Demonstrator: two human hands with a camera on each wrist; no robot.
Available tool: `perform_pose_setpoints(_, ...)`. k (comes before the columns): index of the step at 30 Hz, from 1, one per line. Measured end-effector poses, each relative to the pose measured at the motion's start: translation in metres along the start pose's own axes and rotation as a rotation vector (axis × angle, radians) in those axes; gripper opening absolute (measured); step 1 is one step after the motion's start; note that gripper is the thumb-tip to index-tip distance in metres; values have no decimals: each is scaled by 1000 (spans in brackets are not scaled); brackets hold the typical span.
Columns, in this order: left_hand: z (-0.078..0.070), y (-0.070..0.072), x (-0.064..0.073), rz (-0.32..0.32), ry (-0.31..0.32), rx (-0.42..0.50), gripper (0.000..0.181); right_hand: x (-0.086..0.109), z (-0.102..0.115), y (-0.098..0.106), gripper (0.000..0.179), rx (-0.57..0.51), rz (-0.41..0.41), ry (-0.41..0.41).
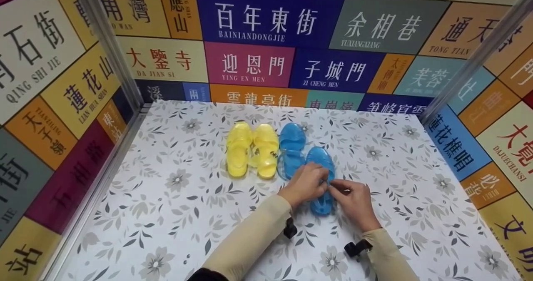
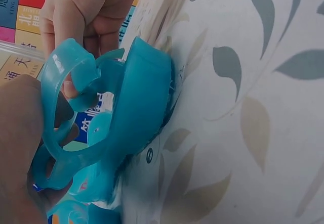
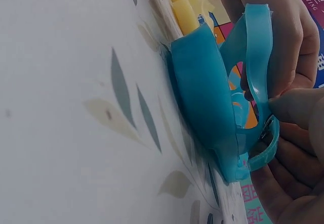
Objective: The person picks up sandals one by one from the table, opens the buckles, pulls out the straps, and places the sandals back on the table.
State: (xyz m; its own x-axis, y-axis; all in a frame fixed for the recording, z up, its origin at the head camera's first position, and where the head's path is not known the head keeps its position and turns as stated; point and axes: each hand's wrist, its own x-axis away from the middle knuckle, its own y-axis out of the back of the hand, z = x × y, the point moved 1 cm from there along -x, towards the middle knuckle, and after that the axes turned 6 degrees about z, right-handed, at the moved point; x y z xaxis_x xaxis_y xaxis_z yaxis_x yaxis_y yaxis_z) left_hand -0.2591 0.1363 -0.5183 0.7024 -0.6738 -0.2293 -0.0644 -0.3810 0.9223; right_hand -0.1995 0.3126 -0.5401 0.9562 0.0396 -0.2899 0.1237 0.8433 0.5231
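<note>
A blue jelly sandal (image 1: 320,156) lies sole down on the table, its toe away from me. My left hand (image 1: 308,183) reaches over the sandal's ankle strap (image 2: 50,97) from the left, with fingers curled round it. From the other side my right hand (image 1: 354,197) pinches the strap near a small metal buckle (image 3: 267,126). Both hands nearly meet above the heel part; some fingertips are hidden behind the strap. Just left of them lies a second blue sandal (image 1: 292,137), partly covered by my left hand.
Left of the blue pair lie two yellow jelly sandals (image 1: 239,147), side by side, toes away from me. White paper with grey flowers and leaves covers the table (image 1: 179,222). Colourful panels (image 1: 266,18) with street names enclose it at the back and both sides.
</note>
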Motion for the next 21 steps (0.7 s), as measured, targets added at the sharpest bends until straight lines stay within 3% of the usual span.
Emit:
perform_pose_setpoints(12,-2,7,-6,102,-141,-18,22,0,-1,3,13,50,7,35)
perform_pose_setpoints(21,-4,9,-7,100,-54,13,24,-2,1,-1,12,16,21,38)
